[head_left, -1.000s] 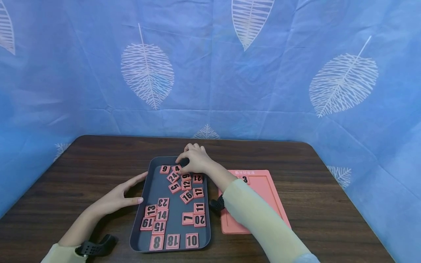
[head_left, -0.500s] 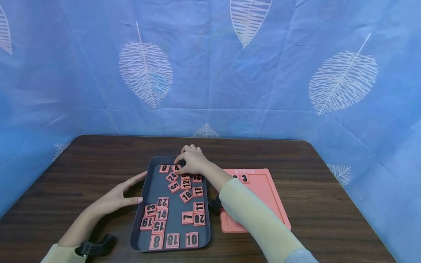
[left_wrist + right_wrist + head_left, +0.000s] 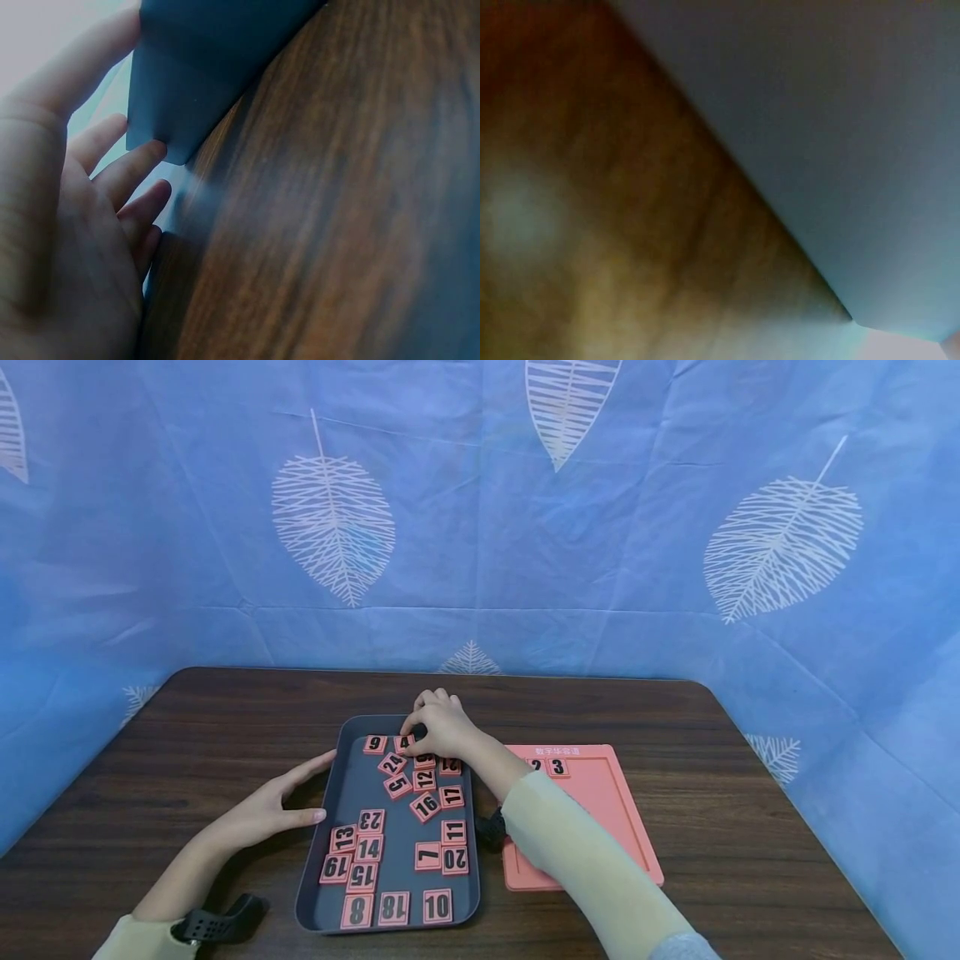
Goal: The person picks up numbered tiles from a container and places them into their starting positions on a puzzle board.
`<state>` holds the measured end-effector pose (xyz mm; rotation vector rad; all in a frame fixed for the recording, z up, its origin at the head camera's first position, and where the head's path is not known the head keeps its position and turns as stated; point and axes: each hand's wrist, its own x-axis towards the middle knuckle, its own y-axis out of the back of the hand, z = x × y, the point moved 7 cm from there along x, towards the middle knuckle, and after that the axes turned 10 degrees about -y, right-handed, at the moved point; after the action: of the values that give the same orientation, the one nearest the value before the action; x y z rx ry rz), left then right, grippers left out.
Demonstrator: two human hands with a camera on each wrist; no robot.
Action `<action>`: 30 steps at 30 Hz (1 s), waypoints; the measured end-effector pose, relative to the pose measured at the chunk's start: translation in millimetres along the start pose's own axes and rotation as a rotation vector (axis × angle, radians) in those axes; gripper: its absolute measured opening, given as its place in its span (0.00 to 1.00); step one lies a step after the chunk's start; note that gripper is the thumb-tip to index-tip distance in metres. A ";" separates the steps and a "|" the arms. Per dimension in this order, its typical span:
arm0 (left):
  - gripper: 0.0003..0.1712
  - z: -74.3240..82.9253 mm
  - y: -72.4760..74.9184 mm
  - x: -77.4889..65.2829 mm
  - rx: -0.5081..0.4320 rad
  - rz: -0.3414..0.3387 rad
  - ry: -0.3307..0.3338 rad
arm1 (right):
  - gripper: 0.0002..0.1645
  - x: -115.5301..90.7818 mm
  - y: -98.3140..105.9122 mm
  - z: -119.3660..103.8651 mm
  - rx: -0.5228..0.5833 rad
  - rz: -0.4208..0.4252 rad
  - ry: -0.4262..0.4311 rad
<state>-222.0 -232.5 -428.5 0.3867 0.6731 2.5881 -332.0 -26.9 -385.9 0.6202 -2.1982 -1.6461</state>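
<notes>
A dark grey tray [image 3: 401,827] holds several pink number tiles. My left hand [image 3: 258,814] lies at its left side, thumb and fingertips touching the outer wall [image 3: 195,75], the fingers fairly straight. My right hand [image 3: 442,727] reaches over the tray's far right corner. Its thumb and index finger pinch the number 4 tile [image 3: 403,742], which sits near the far rim. Beside that tile lie the 9 tile [image 3: 375,744] and the tilted 24 tile [image 3: 392,763]. The right wrist view shows only the tray's blurred side [image 3: 817,150] and wood; no fingers show clearly there.
To the right of the tray lies a pink puzzle board [image 3: 592,818], partly under the right forearm, with the 3 tile [image 3: 558,767] and the 2 tile [image 3: 537,765] at its top. The dark wooden table [image 3: 735,860] ends at a blue leaf-patterned cloth [image 3: 480,527].
The 4 tile has turned straighter and shifted slightly right, away from the 9, with my right finger and thumb at it. My left hand has stayed at the tray's side.
</notes>
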 end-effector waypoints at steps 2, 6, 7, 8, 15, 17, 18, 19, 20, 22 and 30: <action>0.44 0.1 0.3 -0.2 0.000 0.001 -0.001 | 0.15 -0.5 0.4 -0.1 -0.006 0.013 0.006; 0.44 -0.2 0.8 -0.1 0.005 0.000 -0.003 | 0.16 -2.2 3.9 -0.5 -0.013 0.043 0.013; 0.44 -0.5 0.7 0.0 0.007 -0.001 -0.003 | 0.15 -2.9 5.3 -0.6 -0.013 0.050 0.014; 0.44 -0.7 0.6 0.1 0.006 -0.003 -0.003 | 0.15 -3.9 7.0 -1.0 -0.012 0.056 0.017; 0.44 2.1 0.8 -0.5 -0.001 -0.007 -0.011 | 0.16 -15.3 18.9 -6.1 -0.016 0.095 0.061; 0.44 3.4 0.7 -1.0 0.000 -0.007 -0.020 | 0.15 -19.9 22.5 -7.6 -0.023 0.112 0.076; 0.44 4.2 0.6 -1.1 -0.001 -0.008 -0.025 | 0.15 -22.4 24.3 -8.3 -0.023 0.121 0.084; 0.44 4.6 0.5 -1.3 -0.002 -0.009 -0.029 | 0.15 -24.9 26.3 -8.8 -0.026 0.131 0.091; 0.44 4.8 0.7 -1.5 -0.001 -0.007 -0.031 | 0.15 -27.5 28.4 -9.3 -0.027 0.142 0.098; 0.44 5.1 0.6 -1.5 0.000 -0.007 -0.034 | 0.15 -32.8 33.4 -9.9 -0.026 0.162 0.109; 0.44 0.8 1.0 0.3 -0.008 -0.005 -0.011 | 0.15 -53.1 53.9 -8.0 0.004 0.222 0.137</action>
<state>-222.3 -232.9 -427.2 0.3955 0.6588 2.5817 -290.7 7.2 -331.9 0.4561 -2.0891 -1.4440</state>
